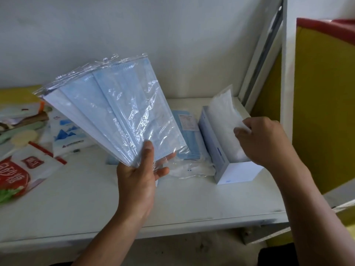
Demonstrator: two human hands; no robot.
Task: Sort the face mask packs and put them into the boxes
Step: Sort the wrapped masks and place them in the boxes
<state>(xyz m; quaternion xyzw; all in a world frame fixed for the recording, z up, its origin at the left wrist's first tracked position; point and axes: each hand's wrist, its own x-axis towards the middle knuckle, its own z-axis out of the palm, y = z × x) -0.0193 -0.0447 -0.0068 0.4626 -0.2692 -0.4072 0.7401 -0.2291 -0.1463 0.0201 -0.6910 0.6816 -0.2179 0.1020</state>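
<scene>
The left hand (138,175), just below the middle of the view, is clamped on a fan of blue mask packs (115,112) in clear wrappers. Its thumb presses their lower corner and the fan spreads up toward ten o'clock, held above the white desk (96,208). At three o'clock the right hand (263,139) has its fingers curled onto the white packs (222,112) that stand in an open pale box (236,172) on the desk. Between the hands, just beside the box, a loose blue pack (187,131) lies flat with a clear-wrapped white pack (192,169) below it. At nine o'clock lie a white-and-blue packet (67,131) and a red food pouch (13,175).
</scene>
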